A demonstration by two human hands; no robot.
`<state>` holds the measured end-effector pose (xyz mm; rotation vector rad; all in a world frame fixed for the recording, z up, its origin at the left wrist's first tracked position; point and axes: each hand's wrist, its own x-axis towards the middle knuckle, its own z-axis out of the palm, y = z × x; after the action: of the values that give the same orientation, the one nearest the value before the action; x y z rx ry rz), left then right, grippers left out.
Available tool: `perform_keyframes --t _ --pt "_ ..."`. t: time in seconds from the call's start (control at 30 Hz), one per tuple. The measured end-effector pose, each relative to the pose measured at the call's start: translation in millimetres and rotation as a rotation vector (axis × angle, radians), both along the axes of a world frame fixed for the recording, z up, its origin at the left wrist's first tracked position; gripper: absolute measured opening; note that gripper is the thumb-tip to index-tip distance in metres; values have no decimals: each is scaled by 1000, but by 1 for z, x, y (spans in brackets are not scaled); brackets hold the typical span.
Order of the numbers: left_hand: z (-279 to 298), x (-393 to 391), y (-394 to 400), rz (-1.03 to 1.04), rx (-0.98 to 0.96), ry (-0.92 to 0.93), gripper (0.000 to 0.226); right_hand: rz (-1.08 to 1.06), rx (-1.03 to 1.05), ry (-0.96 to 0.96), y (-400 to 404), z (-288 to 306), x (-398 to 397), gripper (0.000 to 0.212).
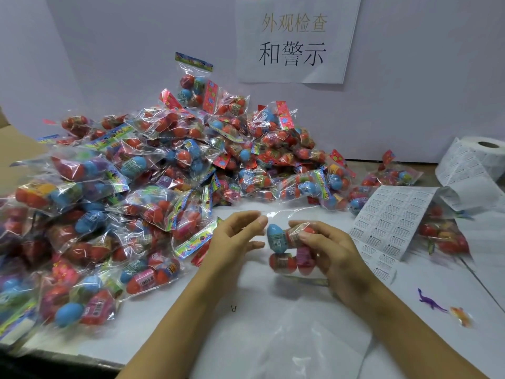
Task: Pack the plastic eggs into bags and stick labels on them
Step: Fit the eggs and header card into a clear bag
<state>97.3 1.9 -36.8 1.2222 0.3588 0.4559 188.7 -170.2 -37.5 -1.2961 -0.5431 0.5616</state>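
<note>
My one camera sits on my head, looking forward and down from close range over the counter (273, 337) toward the wall (123, 50) behind it, a wide view.

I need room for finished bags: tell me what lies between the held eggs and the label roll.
Head view: the label sheet trailing from the roll lies between it and the eggs.
</note>
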Motion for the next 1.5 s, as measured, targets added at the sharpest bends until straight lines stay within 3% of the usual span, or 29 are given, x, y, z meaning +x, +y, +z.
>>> perform_keyframes --t 0.13,0.47,0.73,0.97,1.3,1.4,1.5 --pt "2 -1 -4 -167 -33 56 26 37 -59 27 1 -2 1 31" --pt "2 -4 -6 -165 93 42 31 -35 -151 -63 0 2 -3 31" --pt "5 -7 -8 -263 98 32 29 -63 -110 -27 -1 4 -1 31" --pt "8 -2 -6 -196 -72 22 19 -65 -75 46 3 13 -3 32" --pt "7 0 -1 -207 -160 1 31 5 -19 89 7 20 -7 31" --pt "7 0 0 -189 -125 0 33 11 -22 98 6 19 -6 32" --pt "6 -2 -1 -144 53 21 33 -14 -40 67 3 17 -3 33"
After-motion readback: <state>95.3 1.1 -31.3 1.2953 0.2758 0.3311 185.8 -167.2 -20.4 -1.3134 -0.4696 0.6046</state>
